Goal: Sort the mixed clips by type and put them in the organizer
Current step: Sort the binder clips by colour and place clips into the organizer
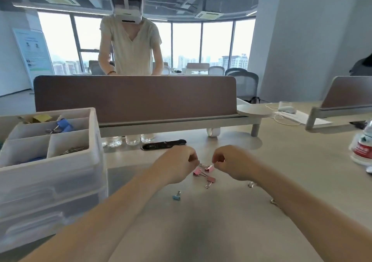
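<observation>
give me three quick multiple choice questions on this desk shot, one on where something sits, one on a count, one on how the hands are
1. Where is the organizer from the pink clips?
A) to their left
B) to their right
C) stacked on top of them

2. How many pink clips lie on the desk?
A) one
B) three
C) six

3. The left hand and right hand are:
A) pressed flat on the desk
B) wrapped round a bottle
C) fingers curled, close above the pink clips

Answers:
1 A, since the organizer's white wall fills the left side of the view.
2 B, since three pink bodies show in the cluster between the hands.
3 C, since both sets of fingers curl inward right by the clips.
</observation>
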`<action>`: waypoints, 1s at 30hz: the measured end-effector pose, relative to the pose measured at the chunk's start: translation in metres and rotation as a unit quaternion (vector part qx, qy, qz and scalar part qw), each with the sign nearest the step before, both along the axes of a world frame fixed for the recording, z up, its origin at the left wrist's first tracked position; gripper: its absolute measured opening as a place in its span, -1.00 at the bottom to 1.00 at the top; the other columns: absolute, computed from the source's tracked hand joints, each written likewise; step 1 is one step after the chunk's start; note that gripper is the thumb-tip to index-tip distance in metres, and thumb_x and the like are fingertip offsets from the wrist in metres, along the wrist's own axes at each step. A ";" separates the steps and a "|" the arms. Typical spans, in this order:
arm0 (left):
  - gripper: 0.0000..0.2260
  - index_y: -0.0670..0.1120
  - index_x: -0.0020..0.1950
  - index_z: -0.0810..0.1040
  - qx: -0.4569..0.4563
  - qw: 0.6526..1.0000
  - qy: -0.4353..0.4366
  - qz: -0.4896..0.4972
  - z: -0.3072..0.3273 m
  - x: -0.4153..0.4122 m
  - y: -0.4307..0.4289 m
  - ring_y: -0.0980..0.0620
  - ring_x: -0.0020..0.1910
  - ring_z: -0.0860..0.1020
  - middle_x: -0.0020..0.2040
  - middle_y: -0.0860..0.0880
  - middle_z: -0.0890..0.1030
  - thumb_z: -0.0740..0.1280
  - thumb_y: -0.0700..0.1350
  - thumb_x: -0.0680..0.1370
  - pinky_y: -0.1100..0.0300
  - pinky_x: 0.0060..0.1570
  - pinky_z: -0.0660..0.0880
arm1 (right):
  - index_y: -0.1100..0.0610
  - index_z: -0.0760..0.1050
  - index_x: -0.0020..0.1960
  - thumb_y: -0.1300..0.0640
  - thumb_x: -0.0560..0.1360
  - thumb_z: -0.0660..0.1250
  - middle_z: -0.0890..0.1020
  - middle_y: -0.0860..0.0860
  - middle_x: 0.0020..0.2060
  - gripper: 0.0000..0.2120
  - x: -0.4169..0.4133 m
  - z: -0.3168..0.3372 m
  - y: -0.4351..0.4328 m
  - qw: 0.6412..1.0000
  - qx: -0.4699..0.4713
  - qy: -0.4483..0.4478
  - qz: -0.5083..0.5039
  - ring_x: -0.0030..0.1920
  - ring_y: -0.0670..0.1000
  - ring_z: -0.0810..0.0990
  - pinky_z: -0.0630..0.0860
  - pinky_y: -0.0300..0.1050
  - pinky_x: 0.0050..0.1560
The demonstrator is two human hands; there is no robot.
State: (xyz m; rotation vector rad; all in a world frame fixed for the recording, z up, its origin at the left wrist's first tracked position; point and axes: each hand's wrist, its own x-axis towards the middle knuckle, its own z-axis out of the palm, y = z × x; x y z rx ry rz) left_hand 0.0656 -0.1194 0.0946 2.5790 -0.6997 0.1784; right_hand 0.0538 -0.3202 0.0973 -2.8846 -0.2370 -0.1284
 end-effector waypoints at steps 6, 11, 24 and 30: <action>-0.79 -0.03 0.20 0.56 0.068 0.997 0.020 -0.010 -0.048 0.037 -0.032 0.01 0.08 0.54 0.14 0.01 0.52 0.26 -0.05 0.61 0.11 0.06 0.46 | -0.10 0.56 0.22 0.17 0.54 0.24 0.59 -0.11 0.09 -0.68 0.024 -0.047 -0.019 0.999 -0.002 0.052 0.007 0.07 -0.02 0.53 0.49 -0.12 0.05; -0.74 -0.01 0.24 0.50 0.088 0.995 0.054 0.007 -0.072 0.061 -0.037 -0.02 0.10 0.55 0.25 0.03 0.44 0.27 -0.05 0.56 0.02 0.12 0.48 | -0.17 0.56 0.14 0.17 0.49 0.28 0.58 -0.07 0.04 -0.68 0.040 -0.070 -0.015 0.996 0.007 0.082 0.046 -0.01 0.07 0.58 0.56 -0.02 -0.01; -0.86 0.00 0.02 0.59 0.133 0.990 0.044 -0.027 -0.094 0.091 -0.041 -0.02 -0.01 0.50 0.02 0.00 0.45 0.27 -0.12 0.53 0.00 0.01 0.48 | 0.10 0.58 -0.10 0.01 0.41 0.37 0.56 0.01 -0.09 -0.83 0.051 -0.085 -0.021 0.996 -0.028 0.071 0.039 -0.09 0.10 0.58 0.56 -0.04 -0.09; -0.82 -0.12 0.06 0.58 0.103 0.993 0.051 0.010 -0.094 0.098 -0.034 -0.06 0.03 0.52 0.05 -0.08 0.55 0.29 -0.08 0.53 0.08 0.05 0.48 | 0.07 0.55 -0.11 0.01 0.44 0.39 0.61 -0.03 -0.13 -0.87 0.065 -0.084 -0.030 0.997 0.061 0.042 -0.032 -0.12 0.05 0.58 0.51 -0.06 -0.12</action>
